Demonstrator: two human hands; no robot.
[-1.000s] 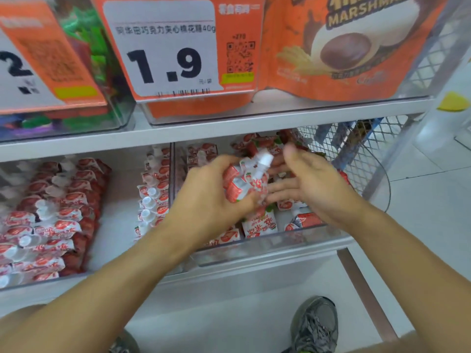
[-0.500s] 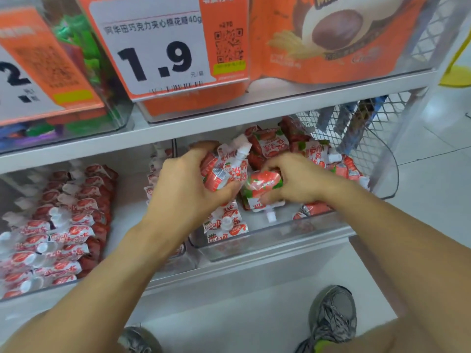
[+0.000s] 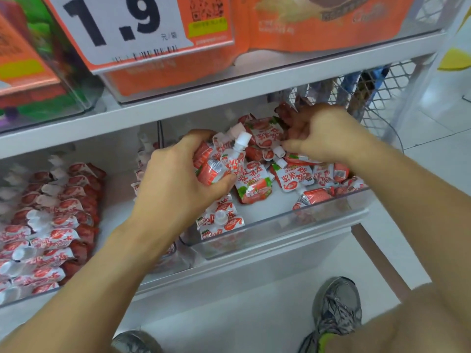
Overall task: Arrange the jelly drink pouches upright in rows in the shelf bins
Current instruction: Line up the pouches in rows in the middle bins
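My left hand (image 3: 175, 184) is shut on a bundle of red-and-white jelly pouches (image 3: 221, 161), their white caps pointing up, over the left part of the clear right bin (image 3: 280, 226). My right hand (image 3: 323, 133) is curled into the loose pile of pouches (image 3: 295, 178) at the bin's back right, its fingers closed on a dark red pouch (image 3: 285, 113) that is mostly hidden. A few pouches (image 3: 220, 221) stand at the bin's front left. The left bin holds tidy rows of pouches (image 3: 51, 225).
Above is a shelf with a 1.9 price tag (image 3: 122, 21) and orange marshmallow bags (image 3: 318, 24). A wire mesh panel (image 3: 377, 98) closes the shelf's right side. Below, a grey shoe (image 3: 336, 312) rests on the white floor.
My right hand has moved from beside the bundle back and to the right into the pile. My left hand still holds the bundle. The view has dropped and come closer.
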